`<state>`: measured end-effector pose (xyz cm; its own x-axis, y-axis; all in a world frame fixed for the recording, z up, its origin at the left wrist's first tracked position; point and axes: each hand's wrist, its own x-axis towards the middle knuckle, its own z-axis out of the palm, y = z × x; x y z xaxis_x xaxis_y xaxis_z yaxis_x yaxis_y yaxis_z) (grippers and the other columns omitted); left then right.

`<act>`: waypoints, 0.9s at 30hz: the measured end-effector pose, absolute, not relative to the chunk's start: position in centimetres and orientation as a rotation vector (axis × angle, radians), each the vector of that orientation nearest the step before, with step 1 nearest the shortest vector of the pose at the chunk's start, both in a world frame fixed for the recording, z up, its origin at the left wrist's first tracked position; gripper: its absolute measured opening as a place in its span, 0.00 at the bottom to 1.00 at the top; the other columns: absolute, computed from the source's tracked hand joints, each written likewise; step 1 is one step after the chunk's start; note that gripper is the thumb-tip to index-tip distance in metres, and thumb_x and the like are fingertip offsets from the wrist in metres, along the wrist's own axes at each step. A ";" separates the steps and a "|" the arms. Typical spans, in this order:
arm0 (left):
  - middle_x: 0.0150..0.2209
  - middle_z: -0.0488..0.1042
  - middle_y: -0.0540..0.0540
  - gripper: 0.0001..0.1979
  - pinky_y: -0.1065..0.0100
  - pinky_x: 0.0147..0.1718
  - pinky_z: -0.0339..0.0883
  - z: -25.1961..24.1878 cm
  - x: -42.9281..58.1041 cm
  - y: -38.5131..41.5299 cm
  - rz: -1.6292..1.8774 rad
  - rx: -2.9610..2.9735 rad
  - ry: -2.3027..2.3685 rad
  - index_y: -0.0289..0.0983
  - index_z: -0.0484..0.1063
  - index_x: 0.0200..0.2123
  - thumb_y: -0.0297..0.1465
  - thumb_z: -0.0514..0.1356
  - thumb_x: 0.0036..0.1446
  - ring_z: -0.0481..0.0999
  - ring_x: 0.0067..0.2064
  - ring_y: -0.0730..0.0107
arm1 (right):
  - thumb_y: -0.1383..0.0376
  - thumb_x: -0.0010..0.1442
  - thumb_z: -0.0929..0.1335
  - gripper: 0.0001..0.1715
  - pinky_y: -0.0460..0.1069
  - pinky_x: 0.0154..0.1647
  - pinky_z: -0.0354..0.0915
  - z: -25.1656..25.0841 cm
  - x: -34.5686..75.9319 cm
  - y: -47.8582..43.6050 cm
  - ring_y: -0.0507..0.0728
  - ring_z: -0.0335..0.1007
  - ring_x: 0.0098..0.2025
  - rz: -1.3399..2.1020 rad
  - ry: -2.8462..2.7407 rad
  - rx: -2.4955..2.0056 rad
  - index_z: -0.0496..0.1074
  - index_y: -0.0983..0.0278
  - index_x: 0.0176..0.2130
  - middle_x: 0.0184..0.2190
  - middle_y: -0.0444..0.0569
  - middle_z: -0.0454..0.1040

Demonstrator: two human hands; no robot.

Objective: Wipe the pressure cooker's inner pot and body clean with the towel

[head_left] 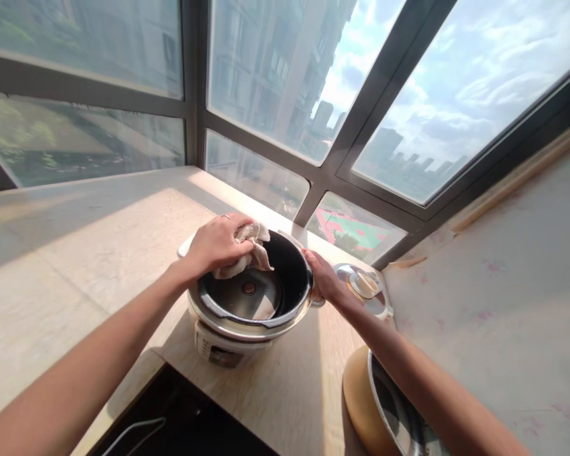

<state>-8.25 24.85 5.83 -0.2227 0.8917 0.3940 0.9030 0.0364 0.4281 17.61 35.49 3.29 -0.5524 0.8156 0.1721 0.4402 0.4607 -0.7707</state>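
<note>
An electric pressure cooker point(232, 339) stands with its lid off on the counter, its dark inside and round centre sensor showing. My left hand point(221, 244) is closed on a crumpled, light-coloured cloth point(254, 250) at the cooker's left inner rim. Part of the cloth hangs into the opening. My right hand point(320, 272) grips the cooker's right side near the handle; some of its fingers are hidden behind the rim.
The cooker's lid point(363, 285) with a knob lies behind my right forearm. A gold-coloured inner pot point(368, 402) sits at lower right, partly covered by that arm. Windows point(266, 69) rise behind the pale counter point(76, 253); a dark opening point(180, 418) lies in front, with a wire.
</note>
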 end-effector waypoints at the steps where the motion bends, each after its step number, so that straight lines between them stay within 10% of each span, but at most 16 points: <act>1: 0.54 0.76 0.45 0.25 0.59 0.49 0.67 5.8 -8.3 24.9 -0.933 -1.978 -2.233 0.41 0.74 0.55 0.40 0.58 0.55 0.75 0.52 0.53 | 0.45 0.70 0.56 0.32 0.57 0.63 0.61 3.2 17.6 35.5 0.62 0.69 0.59 0.925 -2.181 -1.034 0.75 0.61 0.51 0.55 0.52 0.76; 27: 0.50 0.76 0.32 0.16 0.63 0.41 0.68 4.8 -6.1 27.6 -0.118 -2.357 -1.993 0.32 0.69 0.51 0.28 0.52 0.61 0.79 0.47 0.52 | 0.45 0.67 0.56 0.31 0.60 0.59 0.63 2.4 17.8 35.6 0.64 0.72 0.52 0.707 -2.230 -1.089 0.77 0.60 0.46 0.47 0.51 0.78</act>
